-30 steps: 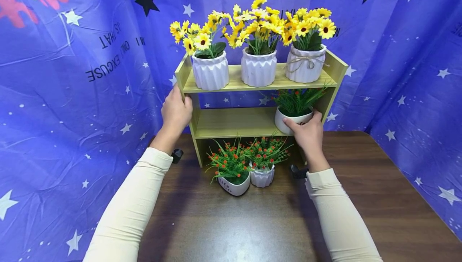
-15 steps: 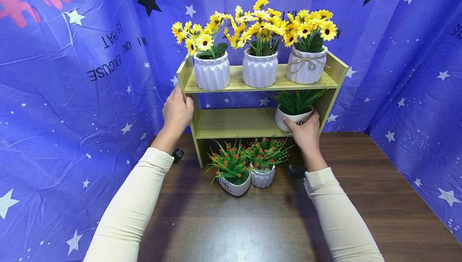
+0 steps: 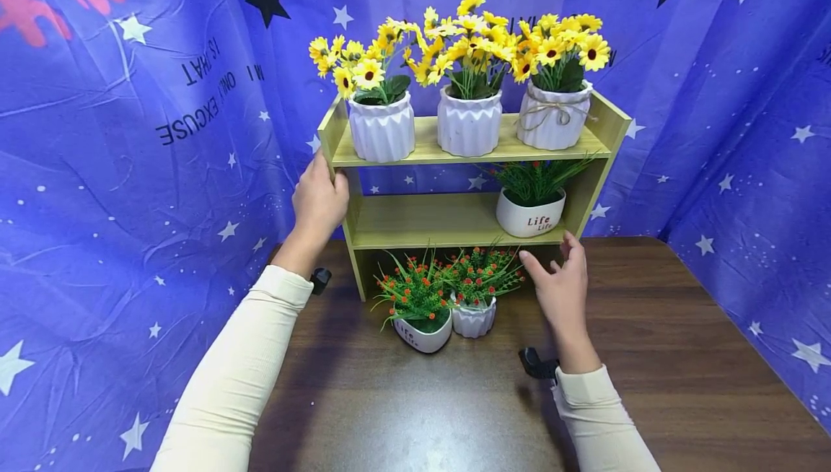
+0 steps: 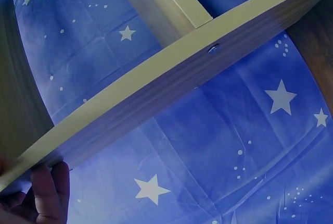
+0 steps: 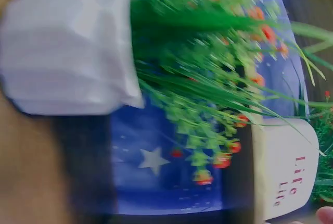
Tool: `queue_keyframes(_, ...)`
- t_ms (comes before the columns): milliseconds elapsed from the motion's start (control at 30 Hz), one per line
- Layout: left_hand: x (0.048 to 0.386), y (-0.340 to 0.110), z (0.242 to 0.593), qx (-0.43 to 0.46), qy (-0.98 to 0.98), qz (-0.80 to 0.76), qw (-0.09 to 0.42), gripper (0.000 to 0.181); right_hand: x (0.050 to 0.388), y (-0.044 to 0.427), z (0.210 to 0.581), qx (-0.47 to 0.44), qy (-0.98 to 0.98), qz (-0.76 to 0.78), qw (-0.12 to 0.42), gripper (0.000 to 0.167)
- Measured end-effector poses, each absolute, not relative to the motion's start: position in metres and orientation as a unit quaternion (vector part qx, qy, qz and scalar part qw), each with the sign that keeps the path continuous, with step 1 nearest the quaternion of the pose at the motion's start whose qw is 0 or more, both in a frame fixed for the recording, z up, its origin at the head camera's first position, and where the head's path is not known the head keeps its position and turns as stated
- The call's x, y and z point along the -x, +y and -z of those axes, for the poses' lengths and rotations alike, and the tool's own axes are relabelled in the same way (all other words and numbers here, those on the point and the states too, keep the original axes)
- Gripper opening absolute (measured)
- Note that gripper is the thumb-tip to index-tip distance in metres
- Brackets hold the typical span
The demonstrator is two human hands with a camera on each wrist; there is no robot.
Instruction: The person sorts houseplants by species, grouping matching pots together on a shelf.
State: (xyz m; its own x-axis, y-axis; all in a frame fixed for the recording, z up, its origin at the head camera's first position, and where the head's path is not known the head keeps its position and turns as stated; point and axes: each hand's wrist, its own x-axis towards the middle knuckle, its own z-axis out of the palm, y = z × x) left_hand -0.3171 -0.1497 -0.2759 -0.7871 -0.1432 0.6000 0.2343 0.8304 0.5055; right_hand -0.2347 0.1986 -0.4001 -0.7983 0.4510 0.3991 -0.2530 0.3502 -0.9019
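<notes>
My left hand [image 3: 320, 198] grips the left side panel of a light wooden shelf [image 3: 422, 219]; in the left wrist view, fingers [image 4: 48, 190] curl at the panel's edge. On the middle board, at the right, stands a white "Life" pot [image 3: 531, 215] with green grass. My right hand [image 3: 563, 299] is just below and in front of it, fingers apart, holding nothing. On the table, left of that hand, are a ribbed white pot [image 3: 473, 318] with red-flowered greenery and another "Life" pot [image 3: 425, 335] of the same kind. The right wrist view is partly blurred.
Along the top board stand three ribbed white pots of yellow flowers, a left one [image 3: 381, 129], a middle one [image 3: 469, 124] and a right one [image 3: 554, 118] tied with twine. A brown wooden table [image 3: 656, 356] carries the shelf. Blue star-patterned cloth [image 3: 162, 226] hangs behind and beside it.
My right hand has let go of the "Life" pot on the middle board and moved down towards me. The pot stays there, its lettering now uncovered. My left hand has kept its hold.
</notes>
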Motion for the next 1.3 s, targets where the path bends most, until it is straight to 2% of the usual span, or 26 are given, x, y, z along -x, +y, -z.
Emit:
queue_keyframes(333,0.317,-0.150,0.275,0.024,-0.901,0.291,0.320,0.041,0.198,0.180,0.456,0.068,-0.764,-0.588,0.258,0.081)
queue_keyframes(733,0.317,-0.151,0.277,0.020,-0.902,0.293,0.317,0.045,0.200,0.144,0.491,0.078,-0.769,-0.621,0.130,0.080)
queue_keyframes(1033,0.316,-0.150,0.276,0.020,-0.903,0.290,0.317,0.046,0.209,0.125,0.505,0.074,-0.764,-0.621,0.159,0.071)
queue_keyframes(1300,0.315,-0.148,0.275,0.021,-0.902,0.293,0.317,0.046,0.223,0.119,0.509,0.082,-0.760,-0.615,0.194,0.072)
